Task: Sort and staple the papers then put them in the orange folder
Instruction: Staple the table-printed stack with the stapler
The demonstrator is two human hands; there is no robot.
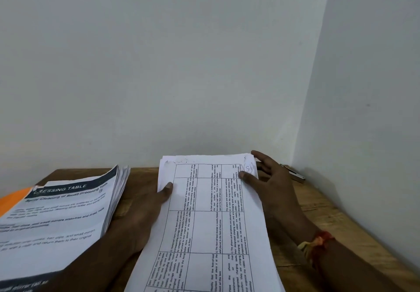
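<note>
One stapler (295, 174) behind right hand (272, 178) on papers (204, 228); orange folder (13, 201) under side stack (63, 219).

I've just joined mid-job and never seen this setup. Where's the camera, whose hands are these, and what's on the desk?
One picture, from a camera on a person's head, looking down; no machine. The left hand and right hand hold a white bundle of sheets printed with a table, thumbs on top. On the brown wooden desk lie a second white paper pile headed DRESSING TABLE, partly over an orange folder, and a small metal stapler near the wall corner.
</note>
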